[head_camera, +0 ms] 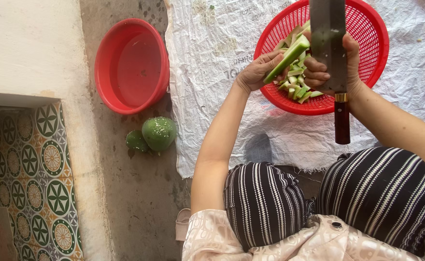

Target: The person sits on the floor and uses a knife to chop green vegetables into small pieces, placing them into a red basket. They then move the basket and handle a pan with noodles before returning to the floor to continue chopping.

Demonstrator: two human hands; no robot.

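— Since the red basket [367, 29] already held a heap of cut green strips [297, 84], how far along did the slicing look?

— Well under way, by appearance. One long green wedge [290, 57] was being worked over the basket, while two whole green fruits [158, 133] lay untouched on the concrete floor [140, 193] beside the red basin [131, 65].

— And the hands?

— The left hand [261, 71] was curled closed around the wedge's lower end. The right hand [338, 67] was wrapped shut around the cleaver [329, 34] near where blade met its dark handle, the blade against the wedge, above the white sack sheet [212, 72].
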